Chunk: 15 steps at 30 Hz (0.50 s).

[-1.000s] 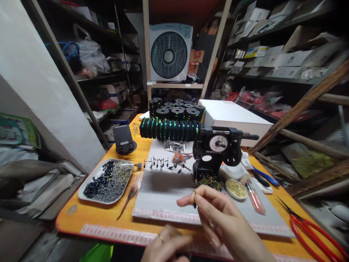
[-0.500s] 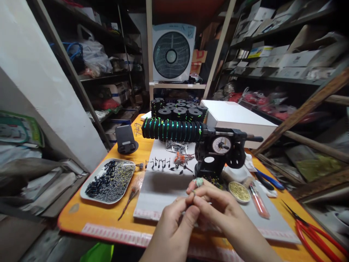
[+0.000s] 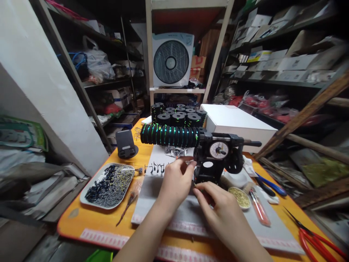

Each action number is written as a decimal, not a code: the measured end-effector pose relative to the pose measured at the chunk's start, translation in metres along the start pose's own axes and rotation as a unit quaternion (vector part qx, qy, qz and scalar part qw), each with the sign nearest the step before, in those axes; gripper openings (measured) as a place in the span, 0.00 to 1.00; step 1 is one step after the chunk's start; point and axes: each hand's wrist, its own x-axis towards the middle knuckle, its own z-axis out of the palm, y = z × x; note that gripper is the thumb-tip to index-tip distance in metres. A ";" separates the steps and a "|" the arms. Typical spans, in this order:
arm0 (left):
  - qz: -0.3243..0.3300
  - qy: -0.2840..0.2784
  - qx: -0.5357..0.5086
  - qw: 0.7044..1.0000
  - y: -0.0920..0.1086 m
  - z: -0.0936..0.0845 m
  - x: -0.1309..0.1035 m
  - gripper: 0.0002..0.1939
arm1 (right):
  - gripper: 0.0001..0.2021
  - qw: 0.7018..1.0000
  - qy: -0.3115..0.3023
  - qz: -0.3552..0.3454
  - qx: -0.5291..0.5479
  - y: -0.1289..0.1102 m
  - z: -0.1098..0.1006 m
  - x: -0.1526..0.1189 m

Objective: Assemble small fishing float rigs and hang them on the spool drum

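Black spools [image 3: 170, 135], each with a thin green line on it, fill the horizontal rod of the hand winding machine [image 3: 218, 156]; the row has its long axis across the orange table [image 3: 81, 222], pointing from the machine toward the left edge. The machine stands upright near the middle of the table, at the far edge of the grey mat [image 3: 160, 196], with its round dial facing the person.

Both hands are at the foot of the machine. The left hand [image 3: 174, 182] has its fingers narrow, pinched together at the machine's left side; what they pinch is too small to tell. The right hand [image 3: 218, 211] lies low on the mat just in front of the base, fingers curled and close together, and I cannot tell if it holds something.

As I judge it, the rod is already loaded and more finished spools [image 3: 177, 112] are stacked behind it. The metal tray [image 3: 107, 182] near the left edge is full of small dark parts, so much work seems left.
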 end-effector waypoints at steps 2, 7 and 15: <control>0.018 0.016 0.006 1.000 0.000 -0.002 -0.005 0.09 | 0.09 1.000 0.001 -0.004 -0.013 0.001 -0.001 -0.001; 0.046 0.037 -0.084 0.995 0.012 -0.020 -0.038 0.10 | 0.08 0.999 0.032 -0.019 -0.026 0.002 -0.007 -0.005; -0.280 -0.122 -0.375 0.875 0.007 -0.050 -0.103 0.20 | 0.18 0.987 0.125 -0.097 -0.015 -0.008 -0.014 -0.050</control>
